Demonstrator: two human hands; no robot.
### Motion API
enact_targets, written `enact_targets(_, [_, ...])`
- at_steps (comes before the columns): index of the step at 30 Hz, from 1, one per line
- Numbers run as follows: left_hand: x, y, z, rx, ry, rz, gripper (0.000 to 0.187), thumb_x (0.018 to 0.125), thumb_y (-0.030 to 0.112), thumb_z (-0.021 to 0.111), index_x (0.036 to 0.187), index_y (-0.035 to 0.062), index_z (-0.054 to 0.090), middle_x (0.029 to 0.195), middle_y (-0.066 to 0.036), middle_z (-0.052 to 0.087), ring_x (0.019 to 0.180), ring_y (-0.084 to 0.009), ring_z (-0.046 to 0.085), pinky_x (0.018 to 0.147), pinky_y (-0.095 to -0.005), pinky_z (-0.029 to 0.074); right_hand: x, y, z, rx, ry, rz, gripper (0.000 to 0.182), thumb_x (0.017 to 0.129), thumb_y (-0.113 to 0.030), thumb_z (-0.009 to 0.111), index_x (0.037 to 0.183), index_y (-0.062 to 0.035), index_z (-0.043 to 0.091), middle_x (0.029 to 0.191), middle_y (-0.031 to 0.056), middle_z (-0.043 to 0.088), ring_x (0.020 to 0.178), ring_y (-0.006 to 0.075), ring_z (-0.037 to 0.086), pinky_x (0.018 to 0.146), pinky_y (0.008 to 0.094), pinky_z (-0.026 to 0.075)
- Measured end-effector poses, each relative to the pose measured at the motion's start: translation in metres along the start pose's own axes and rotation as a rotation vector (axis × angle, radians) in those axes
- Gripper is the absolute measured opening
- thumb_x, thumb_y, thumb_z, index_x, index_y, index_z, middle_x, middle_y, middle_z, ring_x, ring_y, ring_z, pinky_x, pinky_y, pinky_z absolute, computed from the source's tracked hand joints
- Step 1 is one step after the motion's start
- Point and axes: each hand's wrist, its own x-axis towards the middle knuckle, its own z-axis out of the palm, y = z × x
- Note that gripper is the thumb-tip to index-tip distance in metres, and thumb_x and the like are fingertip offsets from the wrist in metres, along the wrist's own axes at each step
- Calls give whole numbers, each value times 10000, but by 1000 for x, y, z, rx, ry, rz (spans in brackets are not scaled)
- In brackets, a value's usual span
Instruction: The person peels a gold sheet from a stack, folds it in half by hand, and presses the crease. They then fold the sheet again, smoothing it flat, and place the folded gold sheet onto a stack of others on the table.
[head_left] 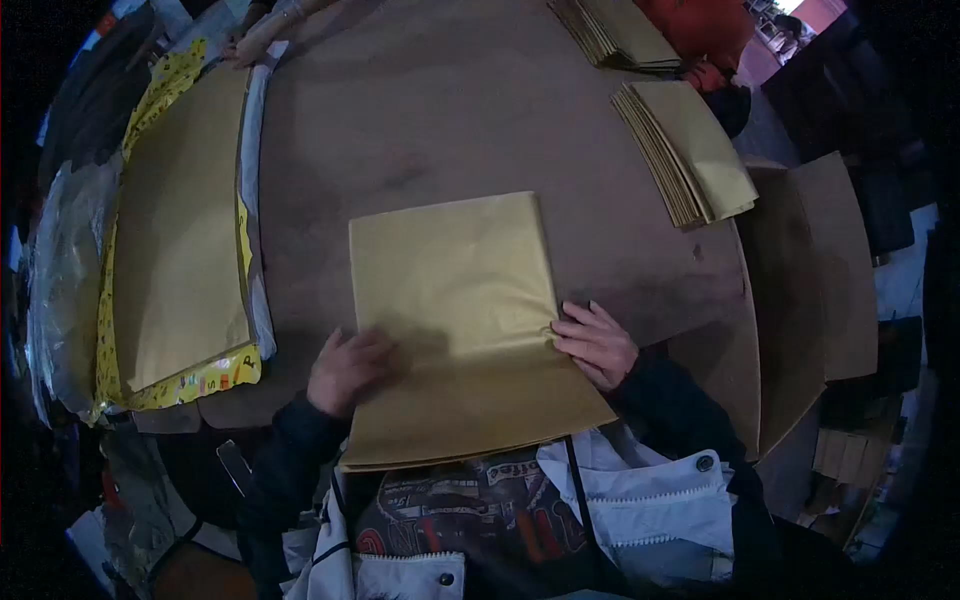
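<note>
A folded sheet of golden-brown paper (pixel 450 290) lies in front of me, its near end bent down over the table edge toward my lap. Creases run across its right side. My right hand (pixel 600 345) rests at the paper's right edge, with its fingers stretched out onto it. At the left edge is my left hand (pixel 350 372), its fingers reaching over the paper and slightly blurred. Neither hand is visibly closed around anything.
A stack of flat brown sheets (pixel 190 220) lies at left on yellow printed wrapping (pixel 215 378). Folded paper bundles (pixel 690 150) sit at the back right. An open cardboard box (pixel 800 290) stands right of the brown table (pixel 430 110). Another person's arm (pixel 275 28) reaches in at upper left.
</note>
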Motion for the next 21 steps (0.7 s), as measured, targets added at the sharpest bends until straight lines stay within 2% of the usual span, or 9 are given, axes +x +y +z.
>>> enact_targets(3, [-11, -16, 20, -33, 92, -30, 75, 766, 178, 601, 787, 173, 673, 1166, -1, 654, 1234, -259, 518, 1063, -538, 306, 18, -9, 1, -71, 15, 87, 397, 820, -121, 628, 1213, -147, 577, 1361, 138, 504, 1316, 425, 384, 1026, 662, 279])
enact_targets(5, [-16, -27, 27, 24, 3, -11, 213, 774, 186, 626, 966, 251, 689, 1233, 3, 614, 1211, -231, 519, 1064, -531, 304, 19, -6, 1, -115, -6, 69, 348, 814, -112, 625, 1161, -125, 609, 1311, 130, 553, 1307, 405, 408, 1041, 664, 255])
enact_targets(9, [-5, -19, 6, -109, 44, -15, 210, 764, 202, 633, 966, 223, 690, 1195, -3, 632, 1186, -233, 537, 1058, -511, 317, 20, -1, 4, 67, 80, 133, 253, 801, -109, 639, 1051, -115, 677, 1148, 110, 653, 1255, 319, 495, 1071, 647, 211])
enact_targets(13, [4, -14, 3, -332, 136, -185, 231, 841, 202, 617, 1051, 130, 679, 1111, -94, 658, 1099, -279, 584, 1011, -471, 375, 27, -7, 19, 0, 312, 197, 267, 836, -108, 629, 1099, -66, 644, 987, 131, 654, 1031, 276, 592, 1049, 593, 258])
enact_targets(15, [6, -10, 1, -396, 204, -398, 272, 845, 203, 632, 1093, 94, 660, 1068, -155, 658, 1043, -324, 604, 924, -447, 449, 34, -13, 23, -50, 429, 365, 348, 859, -128, 618, 1189, -24, 579, 913, 124, 637, 919, 279, 592, 998, 546, 310])
enact_targets(16, [15, -6, -3, -449, 307, -402, 405, 812, 187, 665, 1191, 66, 594, 960, -180, 670, 922, -363, 639, 789, -424, 511, 39, -11, 26, -41, 475, 339, 431, 862, -144, 612, 1254, 6, 518, 845, 114, 622, 826, 283, 583, 929, 500, 350])
enact_targets(17, [21, -4, -5, -450, 309, -404, 405, 812, 187, 665, 1191, 66, 594, 960, -180, 670, 922, -363, 639, 789, -424, 511, 44, -13, 23, -41, 472, 337, 431, 862, -144, 612, 1254, 6, 518, 845, 114, 622, 826, 283, 583, 929, 500, 350])
enact_targets(19, [30, -2, -7, -501, 312, -692, 514, 811, 177, 664, 1291, 76, 510, 843, -186, 668, 793, -371, 658, 703, -428, 520, 58, -22, 14, -84, 375, 477, 443, 858, -151, 614, 1261, 2, 511, 798, 113, 621, 788, 275, 588, 884, 467, 364])
enact_targets(21, [35, -3, -9, -434, 272, -722, 544, 810, 172, 664, 1315, 83, 483, 811, -183, 665, 764, -364, 660, 684, -431, 520, 63, -19, 17, -159, 414, 458, 369, 850, -145, 617, 1194, -23, 565, 746, 101, 620, 744, 268, 582, 828, 439, 375])
